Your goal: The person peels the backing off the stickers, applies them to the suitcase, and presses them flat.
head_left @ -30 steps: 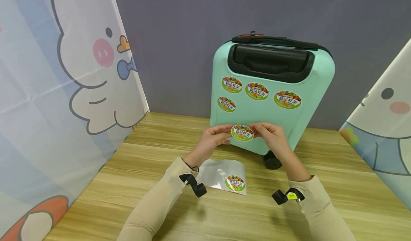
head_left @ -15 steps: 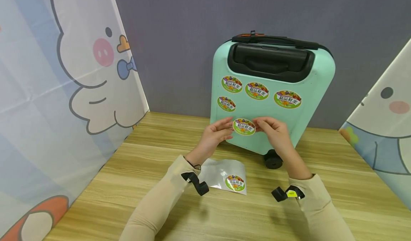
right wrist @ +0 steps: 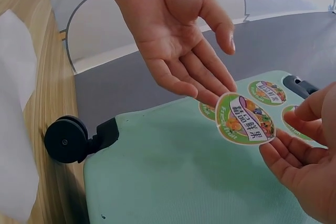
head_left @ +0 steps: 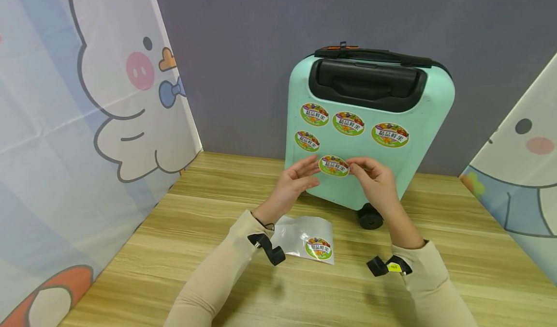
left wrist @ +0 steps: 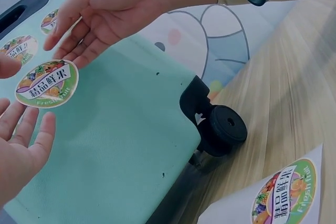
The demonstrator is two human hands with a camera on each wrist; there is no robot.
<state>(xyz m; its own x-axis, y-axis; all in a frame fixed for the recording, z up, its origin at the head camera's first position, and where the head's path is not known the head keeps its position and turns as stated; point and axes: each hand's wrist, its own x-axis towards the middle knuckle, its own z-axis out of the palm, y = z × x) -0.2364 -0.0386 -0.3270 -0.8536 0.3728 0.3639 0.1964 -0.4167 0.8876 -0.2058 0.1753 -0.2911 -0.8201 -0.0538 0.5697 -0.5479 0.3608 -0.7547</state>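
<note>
An oval fruit sticker is held up face outward in front of the lower part of a mint-green suitcase. My left hand has its fingertips at the sticker's left edge, with its thumb apart. The fingers of my right hand are at the right edge; in the right wrist view my right hand has fairly straight fingers meeting the sticker, and the thumb does not cover it. Several matching stickers are on the suitcase's upper part. The fingertips behind the sticker are hidden.
A glossy backing sheet with one oval sticker on it lies on the wooden table, below my left wrist. The suitcase stands against a grey wall, with a black wheel at its lower right. Cartoon-printed cloths flank the table.
Both hands have raised the sticker and shifted it slightly right, towards the middle of the suitcase. The fingers of the left hand have spread a little. The suitcase and backing sheet have not moved.
</note>
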